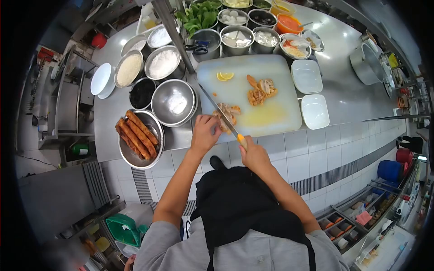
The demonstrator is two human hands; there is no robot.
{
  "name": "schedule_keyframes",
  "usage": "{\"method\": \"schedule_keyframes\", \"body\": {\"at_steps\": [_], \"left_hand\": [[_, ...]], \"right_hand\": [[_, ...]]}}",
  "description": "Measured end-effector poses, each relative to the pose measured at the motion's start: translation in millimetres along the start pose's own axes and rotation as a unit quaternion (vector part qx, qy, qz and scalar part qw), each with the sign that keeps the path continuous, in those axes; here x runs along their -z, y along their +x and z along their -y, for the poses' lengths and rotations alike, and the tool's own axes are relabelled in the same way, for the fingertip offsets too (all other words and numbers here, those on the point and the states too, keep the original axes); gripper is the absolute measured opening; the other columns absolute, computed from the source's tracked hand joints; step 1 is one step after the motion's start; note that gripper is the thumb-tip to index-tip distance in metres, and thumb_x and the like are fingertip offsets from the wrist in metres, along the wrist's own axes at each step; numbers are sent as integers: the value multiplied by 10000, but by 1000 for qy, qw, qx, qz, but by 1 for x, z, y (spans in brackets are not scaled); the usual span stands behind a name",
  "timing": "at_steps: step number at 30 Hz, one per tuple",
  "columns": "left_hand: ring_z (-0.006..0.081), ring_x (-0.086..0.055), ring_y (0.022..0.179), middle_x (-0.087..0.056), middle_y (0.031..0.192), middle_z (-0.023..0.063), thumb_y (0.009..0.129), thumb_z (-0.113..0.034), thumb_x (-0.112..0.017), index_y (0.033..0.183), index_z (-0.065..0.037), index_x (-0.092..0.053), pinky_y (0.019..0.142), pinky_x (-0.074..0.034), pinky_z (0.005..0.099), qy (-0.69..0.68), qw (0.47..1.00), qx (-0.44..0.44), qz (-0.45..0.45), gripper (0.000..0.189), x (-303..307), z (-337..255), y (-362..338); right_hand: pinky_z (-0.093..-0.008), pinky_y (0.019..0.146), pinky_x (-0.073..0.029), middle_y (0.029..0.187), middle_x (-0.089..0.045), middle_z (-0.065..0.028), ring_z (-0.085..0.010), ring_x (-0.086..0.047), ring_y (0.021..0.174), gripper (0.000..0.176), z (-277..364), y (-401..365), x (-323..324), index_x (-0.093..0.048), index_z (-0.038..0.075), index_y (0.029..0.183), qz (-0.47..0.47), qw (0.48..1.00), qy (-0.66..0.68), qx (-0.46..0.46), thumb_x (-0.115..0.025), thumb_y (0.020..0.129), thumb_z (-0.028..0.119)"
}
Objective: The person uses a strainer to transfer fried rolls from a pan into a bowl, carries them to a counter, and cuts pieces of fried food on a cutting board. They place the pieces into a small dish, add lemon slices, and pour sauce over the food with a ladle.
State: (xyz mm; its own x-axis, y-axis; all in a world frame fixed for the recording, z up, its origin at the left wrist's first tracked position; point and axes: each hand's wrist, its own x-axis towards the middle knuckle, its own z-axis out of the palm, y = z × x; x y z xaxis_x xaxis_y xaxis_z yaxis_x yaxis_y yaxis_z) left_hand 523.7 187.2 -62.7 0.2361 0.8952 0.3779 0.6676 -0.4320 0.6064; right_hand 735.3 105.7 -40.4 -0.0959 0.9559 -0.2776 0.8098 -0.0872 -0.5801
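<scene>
My right hand (254, 154) is closed around the wooden handle of a long knife (219, 111). Its blade runs up and to the left across the near-left part of a white cutting board (271, 65). Beside the blade, my left hand (205, 132) has its fingers curled against a piece of browned cooked meat (228, 113); the fingertips are partly hidden. Farther back on the board lies a cut pile of similar meat (261, 91). Lemon slices (224, 76) sit near the far-left part of the board.
Left of the board are nested steel bowls (174, 103) and a steel bowl (159, 160) holding long fried rolls (138, 135). Two white dishes (315, 111) stand at the right. Steel tubs of ingredients (237, 38) line the back, beside a metal post (174, 36).
</scene>
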Motion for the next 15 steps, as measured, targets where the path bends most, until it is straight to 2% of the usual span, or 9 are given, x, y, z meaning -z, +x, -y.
{"method": "schedule_keyframes", "body": {"at_steps": [2, 4, 5, 7, 11, 13, 14, 15], "left_hand": [[335, -542, 978, -597, 1002, 131, 693, 4, -651, 952, -51, -627, 862, -472, 420, 3, 999, 17, -36, 266, 5, -6, -4], [329, -544, 941, -555, 1002, 154, 709, 28, -620, 991, -16, -569, 822, -475, 424, 7, 995, 53, -86, 290, 6, -10, -12], [329, -544, 941, -555, 1002, 154, 709, 28, -620, 991, -16, -569, 822, -475, 424, 9, 995, 52, -87, 290, 6, -11, -17], [321, -536, 945, -540, 956, 153, 714, 39, -606, 974, -9, -541, 806, -471, 405, -28, 979, 161, -118, 272, 9, -16, -29], [313, -524, 931, -511, 947, 148, 725, 41, -606, 994, -11, -510, 777, -463, 401, -19, 975, 183, -122, 290, 13, -22, -49], [339, -534, 1039, -529, 1093, 169, 730, 14, -652, 1096, -17, -503, 867, -468, 409, -64, 972, 197, -116, 397, 13, -34, -52], [339, -534, 1039, -529, 1093, 169, 730, 14, -652, 1096, -17, -503, 867, -468, 409, -61, 971, 199, -118, 397, 14, -39, -50], [360, -507, 1126, -511, 1192, 185, 719, 5, -698, 1197, -25, -478, 937, -449, 418, -49, 978, 167, -112, 527, 15, -45, -46]], "right_hand": [[-565, 692, -508, 828, -669, -265, -486, -641, 762, 385, -5, 9, 7, -483, 74, 1242, -5, 1000, 7, 8, -593, 929, 271], [-559, 697, -502, 829, -672, -259, -495, -632, 769, 401, -26, 6, 11, -482, 83, 1269, 9, 995, 89, 52, -592, 932, 271], [-559, 697, -502, 829, -672, -259, -495, -632, 769, 401, -30, 2, 15, -482, 83, 1269, 9, 994, 90, 54, -592, 932, 271], [-545, 691, -503, 828, -672, -255, -492, -630, 774, 405, -31, -11, 29, -490, 87, 1279, -17, 995, 73, 66, -595, 934, 272], [-525, 684, -509, 821, -668, -259, -483, -633, 776, 395, -21, -50, 63, -499, 89, 1270, -42, 992, 84, 83, -610, 930, 255], [-476, 649, -521, 831, -671, -248, -458, -655, 755, 411, -21, -66, 72, -498, 83, 1284, -53, 991, 93, 81, -639, 919, 210], [-476, 649, -521, 831, -671, -248, -458, -655, 755, 411, -24, -71, 72, -498, 83, 1284, -50, 991, 93, 84, -639, 919, 210], [-472, 639, -522, 818, -674, -239, -451, -655, 745, 401, -29, -75, 71, -504, 88, 1273, -59, 990, 103, 74, -644, 916, 204]]}}
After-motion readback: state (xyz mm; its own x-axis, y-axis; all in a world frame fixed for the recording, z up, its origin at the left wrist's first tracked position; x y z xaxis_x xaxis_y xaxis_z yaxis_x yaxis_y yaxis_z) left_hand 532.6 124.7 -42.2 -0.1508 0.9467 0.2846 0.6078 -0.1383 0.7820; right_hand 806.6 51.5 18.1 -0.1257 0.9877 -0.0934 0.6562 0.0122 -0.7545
